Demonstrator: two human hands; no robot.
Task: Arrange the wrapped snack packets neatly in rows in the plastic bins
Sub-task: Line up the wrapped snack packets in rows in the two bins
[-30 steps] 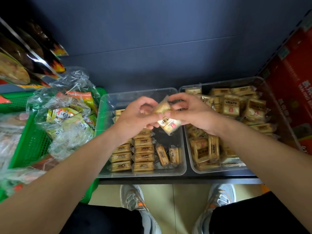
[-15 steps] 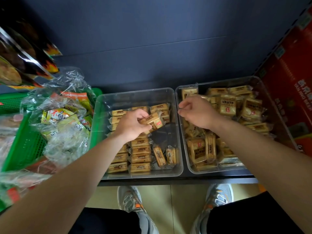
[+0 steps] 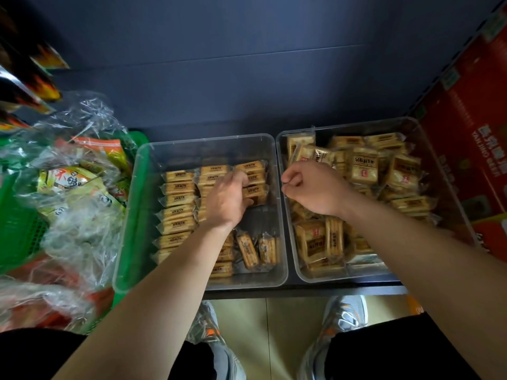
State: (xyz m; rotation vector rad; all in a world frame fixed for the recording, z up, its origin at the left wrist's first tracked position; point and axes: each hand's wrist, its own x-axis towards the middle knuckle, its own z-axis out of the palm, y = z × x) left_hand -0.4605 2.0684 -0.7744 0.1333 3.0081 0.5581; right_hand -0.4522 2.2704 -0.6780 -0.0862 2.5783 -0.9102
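Note:
Two clear plastic bins stand side by side on a dark shelf. The left bin (image 3: 201, 145) holds golden wrapped snack packets (image 3: 177, 200) in neat rows, with two loose packets (image 3: 256, 249) on edge near its front. My left hand (image 3: 226, 200) reaches into it and grips a packet (image 3: 255, 193) at the near end of the right-hand row. The right bin (image 3: 343, 127) is filled with a jumbled heap of the same packets (image 3: 365, 168). My right hand (image 3: 315, 187) hovers over its left side with fingers curled, holding nothing visible.
A green basket (image 3: 16, 223) at the left is piled with clear bags of other snacks (image 3: 74, 185). A red carton (image 3: 474, 138) stands against the right bin. Dark shelf wall (image 3: 247, 78) behind. My shoes (image 3: 343, 316) and tiled floor show below the shelf edge.
My hands parted after holding one packet together. My left hand carried it down into the left bin's right-hand row. My right hand drew back over the right bin.

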